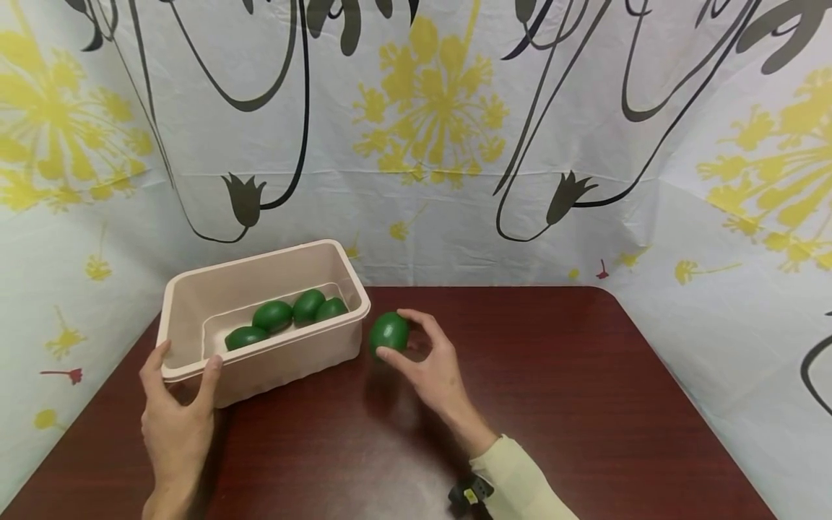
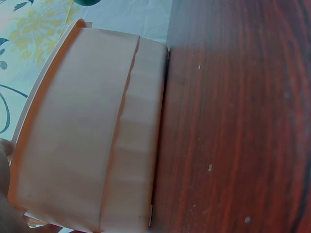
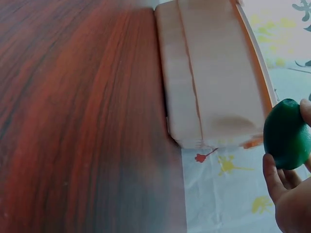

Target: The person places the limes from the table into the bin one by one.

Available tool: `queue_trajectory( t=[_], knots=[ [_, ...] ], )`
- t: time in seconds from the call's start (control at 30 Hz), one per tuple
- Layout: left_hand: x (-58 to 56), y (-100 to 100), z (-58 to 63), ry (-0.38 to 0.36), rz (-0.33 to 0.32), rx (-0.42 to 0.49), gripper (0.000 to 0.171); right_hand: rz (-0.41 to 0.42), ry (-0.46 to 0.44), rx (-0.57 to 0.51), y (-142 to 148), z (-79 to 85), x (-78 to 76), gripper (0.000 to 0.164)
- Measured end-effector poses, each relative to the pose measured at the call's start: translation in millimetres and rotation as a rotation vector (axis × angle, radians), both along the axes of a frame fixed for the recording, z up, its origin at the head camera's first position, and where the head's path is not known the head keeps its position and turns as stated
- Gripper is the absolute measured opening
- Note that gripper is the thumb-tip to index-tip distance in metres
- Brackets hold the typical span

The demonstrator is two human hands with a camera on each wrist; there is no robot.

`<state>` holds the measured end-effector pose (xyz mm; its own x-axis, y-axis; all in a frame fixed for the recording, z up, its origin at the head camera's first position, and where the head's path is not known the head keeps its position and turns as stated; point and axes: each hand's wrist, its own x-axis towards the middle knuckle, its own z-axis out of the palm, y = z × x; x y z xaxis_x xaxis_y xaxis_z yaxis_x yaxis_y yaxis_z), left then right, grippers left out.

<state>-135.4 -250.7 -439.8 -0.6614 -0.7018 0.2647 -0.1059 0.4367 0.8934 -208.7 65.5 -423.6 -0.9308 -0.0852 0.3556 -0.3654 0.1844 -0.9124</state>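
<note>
My right hand [image 1: 437, 372] pinches a glossy green oval fruit [image 1: 388, 332] between thumb and fingers, just off the right end of a beige plastic bin [image 1: 305, 359]. Seen from the right wrist, the fruit [image 3: 285, 136] has a small nub at its upper end and overlaps the bin's rim. Inside the bin lie several more green fruits [image 1: 273, 316], mostly toward the front and right. With fingers at the rim and thumb on the front wall, my left hand [image 1: 178, 426] grips the bin's near left corner. The left wrist view mostly shows the bin's long outer wall [image 2: 82, 111].
The bin stands slanted on the left of a dark reddish-brown table [image 1: 552, 375]. A white cloth [image 1: 416, 245] with yellow and grey plant prints hangs behind the table and at both sides. A small black device [image 1: 471, 495] sits at my right wrist, by the pale sleeve [image 1: 520, 477].
</note>
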Motion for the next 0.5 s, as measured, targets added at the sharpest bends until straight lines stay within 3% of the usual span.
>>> queue_trajectory(
  t=[0.5],
  knots=[
    [-1.6, -0.1, -1.5, -0.001, 0.007, -0.007, 0.076, -0.004, 0.043, -0.017, -4.1, 9.4, -3.7, 0.061]
  ],
)
